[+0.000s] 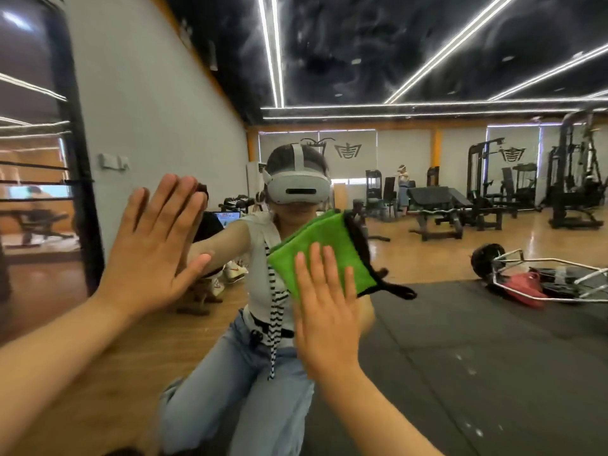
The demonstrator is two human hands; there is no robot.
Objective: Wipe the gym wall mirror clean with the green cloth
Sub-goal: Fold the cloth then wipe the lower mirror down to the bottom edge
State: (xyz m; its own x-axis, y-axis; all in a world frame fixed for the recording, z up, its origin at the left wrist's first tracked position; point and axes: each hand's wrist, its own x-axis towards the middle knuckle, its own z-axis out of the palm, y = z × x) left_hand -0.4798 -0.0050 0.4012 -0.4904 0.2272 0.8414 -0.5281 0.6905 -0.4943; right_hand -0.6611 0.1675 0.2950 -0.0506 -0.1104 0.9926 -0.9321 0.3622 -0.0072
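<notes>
Step in hand: wiping, with the cloth in contact with the glass. The mirror [460,324] fills nearly the whole view. The right hand [325,311] lies flat with fingers straight and close together. It presses the green cloth [316,245] against the glass near the centre of the view and grips nothing. The cloth is folded into a rough square with a black edge, and a black tab trails off its lower right corner. The left hand [154,245] is fully open, fingers spread, palm braced on the bare glass well to the left of the cloth; it holds nothing. Next move, as a judgement: slide the cloth in overlapping passes under even palm pressure, and reposition the bracing hand, since it covers a patch and may leave prints. Pale specks [467,370] show at lower right; whether they sit on the glass or on the reflected floor mat cannot be told. The dark frame [75,159] bounds the mirror on the left. Nothing stands between the person and the glass; the weight bench [437,199] and the floor bar [543,278] are reflections only.
</notes>
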